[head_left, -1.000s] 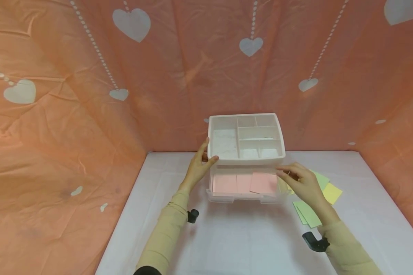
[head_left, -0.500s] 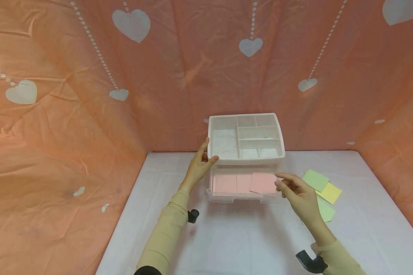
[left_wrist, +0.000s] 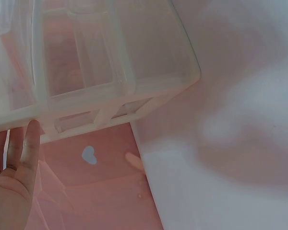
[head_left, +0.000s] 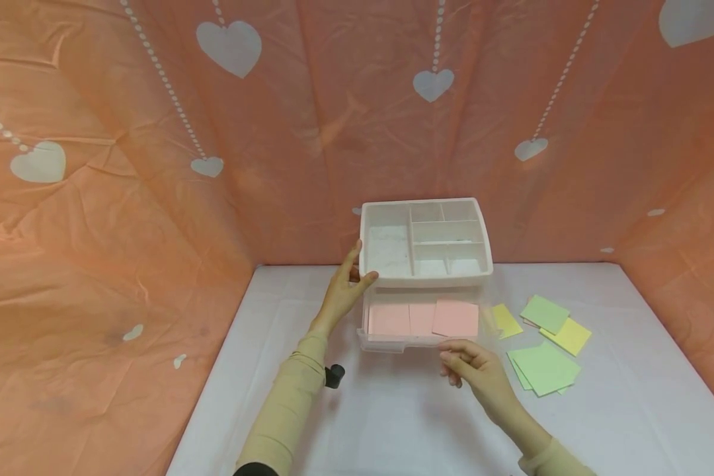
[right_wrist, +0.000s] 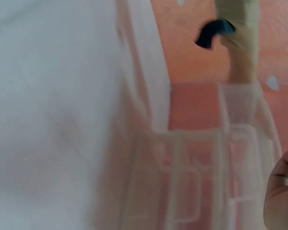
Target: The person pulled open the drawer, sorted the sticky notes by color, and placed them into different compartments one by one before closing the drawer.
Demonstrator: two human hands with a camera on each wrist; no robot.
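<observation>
Drawer (head_left: 382, 345): apparently three pink notes (head_left: 390, 320)

The right wrist view's edge cuts off the right hand (right_wrist: 281, 199).

Wrinkled orange-pink sheeting (head_left: 333, 132) printed with pale hearts (head_left: 229, 47) borders a white tabletop (head_left: 262, 324) on three sides.
</observation>
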